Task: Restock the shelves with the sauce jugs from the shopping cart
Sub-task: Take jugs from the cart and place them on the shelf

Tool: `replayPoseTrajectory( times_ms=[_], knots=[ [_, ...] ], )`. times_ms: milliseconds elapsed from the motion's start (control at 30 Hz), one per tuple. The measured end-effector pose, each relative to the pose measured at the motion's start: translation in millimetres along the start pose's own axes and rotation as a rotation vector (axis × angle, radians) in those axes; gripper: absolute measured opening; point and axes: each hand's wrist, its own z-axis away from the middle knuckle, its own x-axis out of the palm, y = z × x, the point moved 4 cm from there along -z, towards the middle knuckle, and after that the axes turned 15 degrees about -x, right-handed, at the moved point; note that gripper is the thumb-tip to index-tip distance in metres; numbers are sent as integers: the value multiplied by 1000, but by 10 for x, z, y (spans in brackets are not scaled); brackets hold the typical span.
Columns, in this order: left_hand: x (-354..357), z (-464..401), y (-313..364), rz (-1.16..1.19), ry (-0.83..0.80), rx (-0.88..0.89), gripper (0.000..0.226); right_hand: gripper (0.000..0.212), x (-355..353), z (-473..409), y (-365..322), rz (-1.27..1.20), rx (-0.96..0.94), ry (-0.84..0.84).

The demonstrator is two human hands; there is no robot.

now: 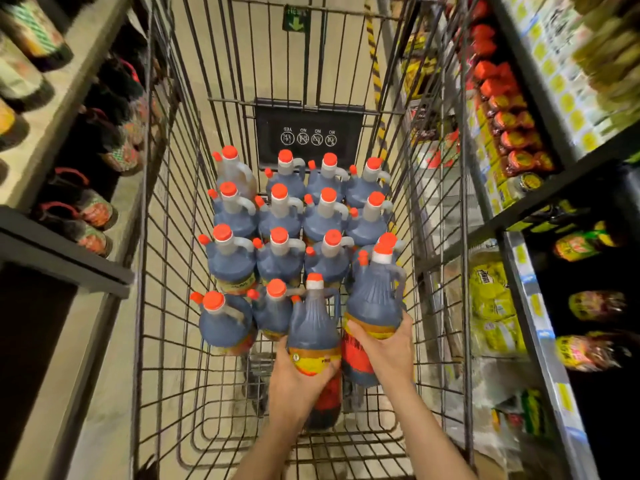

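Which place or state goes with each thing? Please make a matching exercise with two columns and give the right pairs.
Things:
1. left hand
2. right hand
3. black sign
4. pale jug

Places or states:
A. on the shopping cart far end
B. grips the taller lifted jug
C. back left corner of the jugs
D. grips the jug with a yellow label

Pairs: 1-D, 2-B, 3-A, 4-C

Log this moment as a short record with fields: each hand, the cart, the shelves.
left hand: grips the body of a dark sauce jug, lifted above the others
right hand: grips a second sauce jug at its label
shopping cart: many red-capped jugs standing upright in rows
left shelves: dark bottles lying in rows
right shelves: packaged goods, blurred
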Motion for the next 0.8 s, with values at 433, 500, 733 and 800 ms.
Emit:
replayPoseTrajectory(
  times_ms=[433, 500, 733, 800],
  knots=[
    [-291, 760, 444, 38, -122, 27, 96, 68, -715, 266, -1138, -58, -132, 72],
    [-349, 870, 680, 72, -124, 63, 97, 82, -817, 271, -1316, -91, -130, 122],
    [-626, 1205, 1595, 200, -144, 292, 76, 74, -1147, 265, -1955, -150, -208, 197],
    [-721, 1306, 1819, 217, -155, 361, 77, 71, -1221, 301, -2132, -165, -237, 234]
  ],
)
